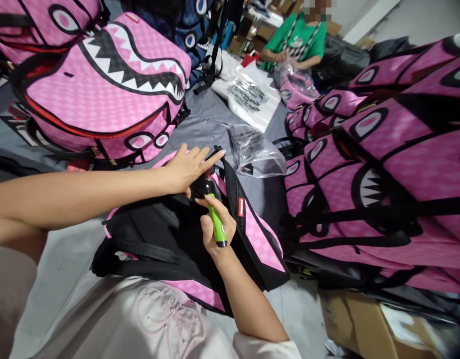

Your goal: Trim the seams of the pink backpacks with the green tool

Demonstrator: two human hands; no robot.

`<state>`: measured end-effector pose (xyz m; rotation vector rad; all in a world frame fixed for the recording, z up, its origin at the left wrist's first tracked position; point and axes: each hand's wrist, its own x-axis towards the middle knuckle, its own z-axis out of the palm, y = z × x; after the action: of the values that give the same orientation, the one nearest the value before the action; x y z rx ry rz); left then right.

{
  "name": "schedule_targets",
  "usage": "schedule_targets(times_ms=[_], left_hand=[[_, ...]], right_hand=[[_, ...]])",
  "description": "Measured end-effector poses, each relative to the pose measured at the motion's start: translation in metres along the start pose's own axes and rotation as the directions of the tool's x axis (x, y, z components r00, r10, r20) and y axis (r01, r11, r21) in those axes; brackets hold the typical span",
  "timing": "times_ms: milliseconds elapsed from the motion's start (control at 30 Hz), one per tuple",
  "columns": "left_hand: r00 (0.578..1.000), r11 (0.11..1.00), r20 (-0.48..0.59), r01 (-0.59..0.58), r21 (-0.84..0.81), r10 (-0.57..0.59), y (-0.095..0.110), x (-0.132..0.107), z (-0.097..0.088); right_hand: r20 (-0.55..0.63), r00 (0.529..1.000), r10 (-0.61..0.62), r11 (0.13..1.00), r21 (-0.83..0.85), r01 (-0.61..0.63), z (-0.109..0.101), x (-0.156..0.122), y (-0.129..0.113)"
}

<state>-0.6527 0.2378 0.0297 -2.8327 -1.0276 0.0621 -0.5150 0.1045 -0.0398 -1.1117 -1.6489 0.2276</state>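
Note:
A pink and black backpack [255,234] lies back side up in front of me on the grey table [211,124]. My left hand [187,167] rests flat on its top edge with the fingers stretched out and apart. My right hand [215,227] is closed round a green pen-like tool [217,224], whose dark tip touches the black part of the backpack just below my left fingers. A small red label [240,207] sits on the backpack's black side strip.
A big pink shark-mouth backpack [113,85] stands at the upper left. A row of the same pink backpacks [383,164] fills the right. Clear plastic bags [255,149] lie in the middle. A person in a green shirt [299,42] works at the far end. A cardboard box [349,319] sits lower right.

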Motion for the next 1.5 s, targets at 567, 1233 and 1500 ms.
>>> schedule_targets(times_ms=[567, 1233, 1500], left_hand=[[0.999, 0.999, -0.022, 0.028, -0.030, -0.029, 0.001, -0.003, -0.005], [0.995, 0.993, -0.010, 0.099, -0.068, -0.099, 0.002, 0.000, -0.002], [0.997, 0.996, 0.001, 0.081, -0.044, -0.081, 0.001, 0.000, -0.002]], right_hand=[[0.501, 0.838, 0.215, 0.976, -0.149, -0.161, -0.047, 0.071, 0.002], [0.744, 0.648, 0.163, 0.984, -0.167, -0.055, -0.055, 0.098, 0.005], [0.802, 0.587, 0.107, 0.991, -0.131, -0.003, -0.049, 0.108, 0.005]])
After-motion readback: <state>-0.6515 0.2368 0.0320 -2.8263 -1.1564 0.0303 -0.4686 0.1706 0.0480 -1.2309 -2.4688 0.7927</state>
